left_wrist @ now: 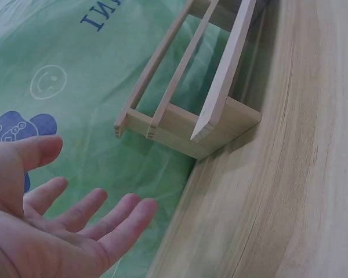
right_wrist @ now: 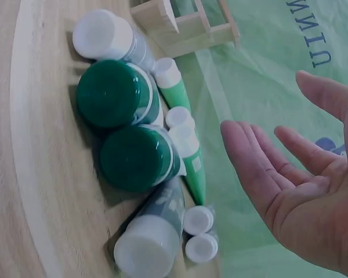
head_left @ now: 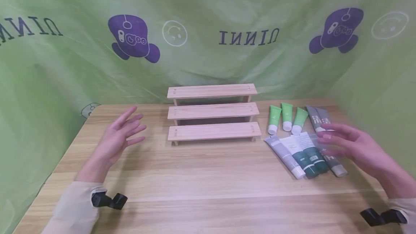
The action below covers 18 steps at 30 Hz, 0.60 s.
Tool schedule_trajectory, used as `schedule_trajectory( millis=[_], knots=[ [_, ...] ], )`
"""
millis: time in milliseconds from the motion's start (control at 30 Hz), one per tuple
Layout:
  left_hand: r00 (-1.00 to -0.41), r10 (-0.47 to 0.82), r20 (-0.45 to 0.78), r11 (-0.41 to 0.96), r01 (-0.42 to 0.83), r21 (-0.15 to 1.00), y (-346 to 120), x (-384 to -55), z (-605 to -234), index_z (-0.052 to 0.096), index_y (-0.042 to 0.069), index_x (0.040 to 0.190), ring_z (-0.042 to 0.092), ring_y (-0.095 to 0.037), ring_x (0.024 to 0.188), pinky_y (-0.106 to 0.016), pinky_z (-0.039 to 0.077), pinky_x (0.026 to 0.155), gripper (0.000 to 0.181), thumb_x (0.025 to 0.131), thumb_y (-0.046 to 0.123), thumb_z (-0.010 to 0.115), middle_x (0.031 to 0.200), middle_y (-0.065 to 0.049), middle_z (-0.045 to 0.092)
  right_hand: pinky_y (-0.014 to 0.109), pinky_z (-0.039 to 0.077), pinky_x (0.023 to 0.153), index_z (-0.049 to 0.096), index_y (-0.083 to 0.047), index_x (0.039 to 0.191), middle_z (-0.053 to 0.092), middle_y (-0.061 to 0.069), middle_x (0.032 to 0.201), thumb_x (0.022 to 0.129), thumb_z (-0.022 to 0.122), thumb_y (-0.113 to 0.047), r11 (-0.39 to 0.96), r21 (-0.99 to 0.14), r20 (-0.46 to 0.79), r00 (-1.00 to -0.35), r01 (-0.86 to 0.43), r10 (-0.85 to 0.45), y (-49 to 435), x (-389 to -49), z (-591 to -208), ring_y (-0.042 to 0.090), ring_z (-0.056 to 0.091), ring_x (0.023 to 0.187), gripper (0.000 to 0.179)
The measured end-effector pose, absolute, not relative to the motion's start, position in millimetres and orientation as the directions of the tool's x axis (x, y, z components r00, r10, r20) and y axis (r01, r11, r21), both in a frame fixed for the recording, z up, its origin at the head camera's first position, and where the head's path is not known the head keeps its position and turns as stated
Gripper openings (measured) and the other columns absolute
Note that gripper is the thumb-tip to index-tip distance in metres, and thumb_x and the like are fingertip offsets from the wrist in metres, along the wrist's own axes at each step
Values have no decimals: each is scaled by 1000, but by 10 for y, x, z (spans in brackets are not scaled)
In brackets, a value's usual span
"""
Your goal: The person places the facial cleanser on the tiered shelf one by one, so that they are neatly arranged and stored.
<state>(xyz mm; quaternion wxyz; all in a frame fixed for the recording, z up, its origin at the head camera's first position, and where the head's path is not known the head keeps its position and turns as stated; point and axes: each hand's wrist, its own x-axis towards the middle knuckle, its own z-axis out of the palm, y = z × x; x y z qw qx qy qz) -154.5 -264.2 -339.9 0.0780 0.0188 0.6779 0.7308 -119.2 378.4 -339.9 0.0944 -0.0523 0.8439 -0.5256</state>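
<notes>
Your right hand (head_left: 349, 145) hovers with fingers spread and empty just above the tubes (head_left: 300, 154) lying right of the wooden tiered rack (head_left: 212, 113); your left hand (head_left: 121, 134) floats open and empty well to the rack's left. The tubes look light, soft-bodied and probably slick; pinch one mid-body or near its stiff cap.

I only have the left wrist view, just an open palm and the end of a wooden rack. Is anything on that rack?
Observer: No, all three steps of the wooden rack are bare.
Operator: Any items nearby?
Observer: Yes, tubes lie on the table right of the rack: three light green tubes behind, and dark green-capped tubes in front.
Operator: What is the other hand doing?
Observer: The right hand hovers open over those tubes, holding nothing.
</notes>
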Motion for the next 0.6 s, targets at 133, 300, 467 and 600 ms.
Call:
schedule_trajectory(
  millis=[133, 300, 467, 600],
  knots=[
    [-989, 114, -94, -57, -101, 993, -2584, -1614, -3403, 20, 22, 162, 59, -20, 122, -39, 54, 99, 67, 105, 21, 56, 162, -24, 20, 38, 62, 80, 51, -27, 141, 68, -10, 122, 105, 54, -10, 436, -900, -88, -976, -9, -201, 3845, -1174, -3439, 23, 71, 100, 40],
    [-984, 131, -121, -4, -122, 992, -2490, -1736, -3449, 15, 20, 163, 58, -20, 121, -46, 49, 105, 64, 107, 14, 48, 162, -24, 21, 39, 63, 78, 51, -26, 141, 68, -12, 121, 104, 55, -10, 483, -876, -109, -974, 0, -197, 3946, -1137, -3481, 22, 70, 99, 40],
    [-979, 150, -139, 28, -137, 990, -2385, -1854, -3525, 14, 20, 162, 43, -41, 135, -53, 44, 107, 67, 106, 12, 49, 162, -22, 22, 39, 63, 77, 51, -28, 140, 69, -12, 119, 104, 55, -10, 494, -869, -148, -970, 34, -194, 4062, -1100, -3545, 23, 70, 97, 40],
    [-976, 155, -151, 28, -149, 988, -2318, -1916, -3571, 14, 20, 162, 36, -48, 138, -54, 44, 107, 69, 105, 13, 52, 162, -22, 24, 40, 63, 76, 54, -29, 136, 69, -13, 116, 104, 54, -9, 479, -877, -156, -968, 45, -195, 4149, -1084, -3609, 23, 71, 96, 38]
  ],
)
